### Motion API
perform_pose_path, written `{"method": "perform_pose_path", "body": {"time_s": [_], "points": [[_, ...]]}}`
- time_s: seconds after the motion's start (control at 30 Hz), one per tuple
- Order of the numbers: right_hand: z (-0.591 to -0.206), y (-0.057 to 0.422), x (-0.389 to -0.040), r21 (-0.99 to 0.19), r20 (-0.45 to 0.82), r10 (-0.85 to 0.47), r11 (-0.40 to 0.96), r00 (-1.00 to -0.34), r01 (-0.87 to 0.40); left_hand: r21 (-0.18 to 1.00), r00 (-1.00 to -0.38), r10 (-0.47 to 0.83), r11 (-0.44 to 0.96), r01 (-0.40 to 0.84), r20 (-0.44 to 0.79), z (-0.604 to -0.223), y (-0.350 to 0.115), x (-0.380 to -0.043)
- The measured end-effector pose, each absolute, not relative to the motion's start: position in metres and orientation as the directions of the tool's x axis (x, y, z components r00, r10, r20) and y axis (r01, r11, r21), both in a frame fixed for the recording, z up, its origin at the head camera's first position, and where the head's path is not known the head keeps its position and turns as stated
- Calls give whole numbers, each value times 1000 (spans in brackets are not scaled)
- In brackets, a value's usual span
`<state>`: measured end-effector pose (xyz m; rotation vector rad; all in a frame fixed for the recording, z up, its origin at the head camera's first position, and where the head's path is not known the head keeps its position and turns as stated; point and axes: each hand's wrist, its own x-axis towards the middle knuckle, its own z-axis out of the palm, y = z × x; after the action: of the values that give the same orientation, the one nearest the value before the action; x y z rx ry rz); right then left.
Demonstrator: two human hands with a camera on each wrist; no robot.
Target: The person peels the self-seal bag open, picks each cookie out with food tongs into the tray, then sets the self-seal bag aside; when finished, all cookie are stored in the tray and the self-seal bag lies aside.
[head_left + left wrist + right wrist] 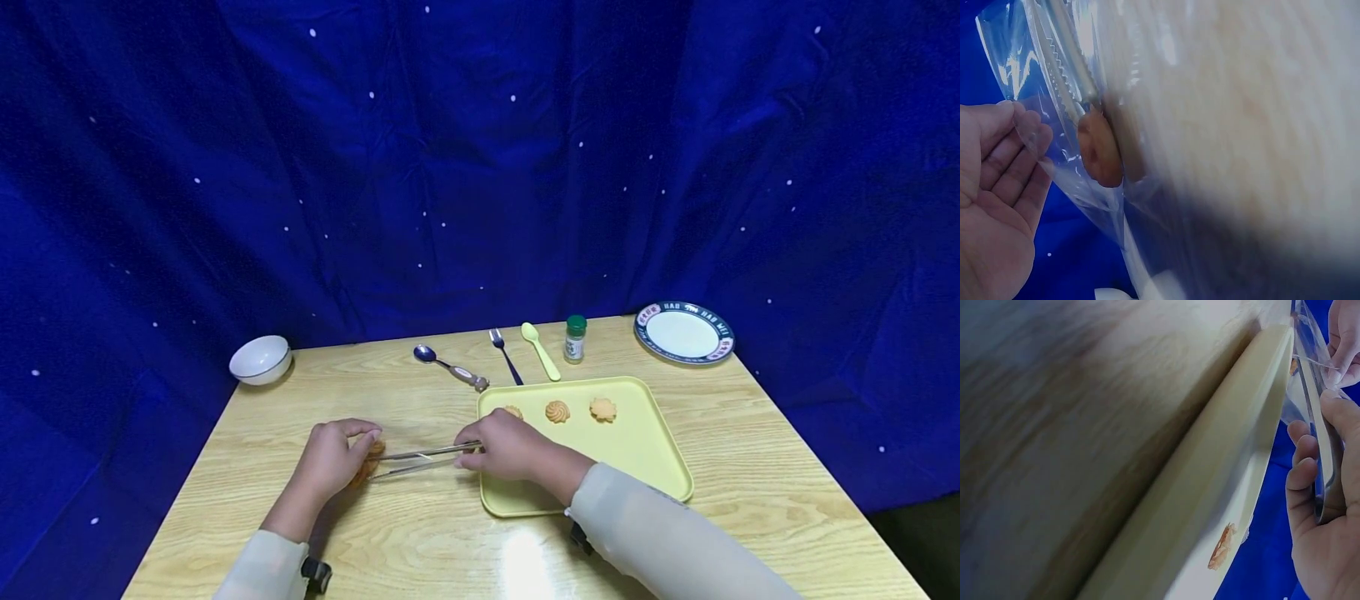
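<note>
My left hand (336,450) pinches the edge of a clear plastic bag (1010,62) between thumb and fingers. With the right hand (504,446) I grip metal tongs (431,454), whose serrated ends reach into the bag. A brown cookie (1100,150) sits at the tongs' tips inside the bag; whether they still clamp it I cannot tell. Under the right hand lies the left side of a pale yellow tray (637,458). On it are two cookies, a swirled one (557,411) and a flower-shaped one (603,409), and a third (514,411) partly hidden by the hand.
Behind the tray lie a bear-handled spoon (461,373), a fork (506,357) and a yellow spoon (542,352). A green-capped shaker (574,339) stands beside them. A white bowl (260,361) is at the far left, a blue-rimmed plate (682,333) at the far right.
</note>
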<state>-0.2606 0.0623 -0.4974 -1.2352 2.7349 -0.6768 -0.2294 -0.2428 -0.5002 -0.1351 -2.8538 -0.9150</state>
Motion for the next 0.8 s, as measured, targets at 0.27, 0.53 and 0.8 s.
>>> {"method": "perform_pose_path", "body": {"time_s": [0.27,0.53,0.8], "points": [[-500,71,-264,-476,156,-702,563,-695,-676,572,-986,38,811,124,160,-499,-245,-230],[-501,68,-265,-520,153,-702,541,-696,-661,574,-986,39,809,126,161,-498,-244,-231],[-499,59,-263,-504,147,-726,530,-672,-682,576,-989,39,810,114,142,-497,-243,-229]]}}
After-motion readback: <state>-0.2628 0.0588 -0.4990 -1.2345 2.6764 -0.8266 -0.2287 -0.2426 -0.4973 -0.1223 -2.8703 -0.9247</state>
